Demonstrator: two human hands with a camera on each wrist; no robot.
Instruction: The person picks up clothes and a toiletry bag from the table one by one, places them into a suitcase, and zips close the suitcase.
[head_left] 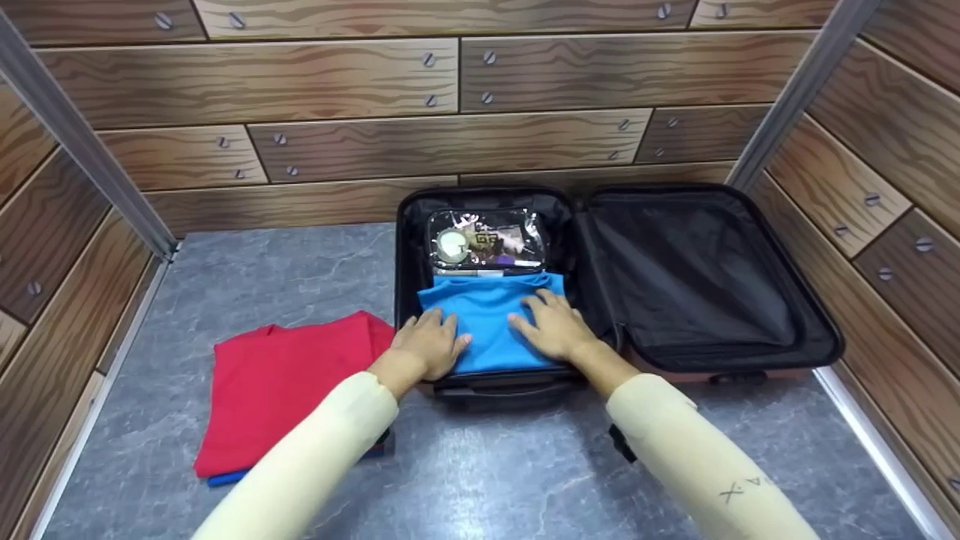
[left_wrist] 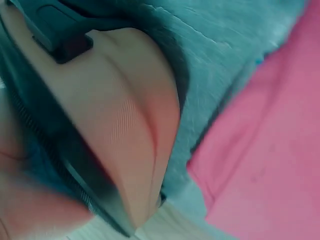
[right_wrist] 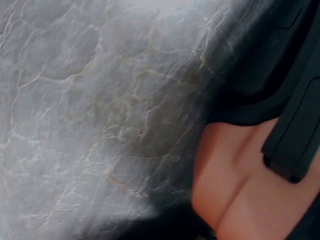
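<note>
A folded blue garment (head_left: 489, 322) lies in the left half of an open suitcase (head_left: 405, 247). My left hand (head_left: 429, 346) rests on its left side with the thumb pointing inward. On the right side of the cloth, my right hand (head_left: 556, 328) presses down with fingers spread. Behind the garment sits a clear toiletry bag (head_left: 491, 238) with small items inside. The left wrist view catches blurred fingers (left_wrist: 45, 207) inside the zippered rim, beside the suitcase's shell (left_wrist: 120, 100). Only the shell (right_wrist: 250, 175) and a dark handle (right_wrist: 295, 135) appear in the right wrist view; the right hand is hidden there.
Left of the suitcase, a folded red garment (head_left: 292, 390) lies on the grey marbled surface (head_left: 480, 480), with blue fabric (head_left: 225, 478) showing under it. The suitcase's lid half (head_left: 697, 270) lies open on the right, against wood-patterned walls (head_left: 360, 82).
</note>
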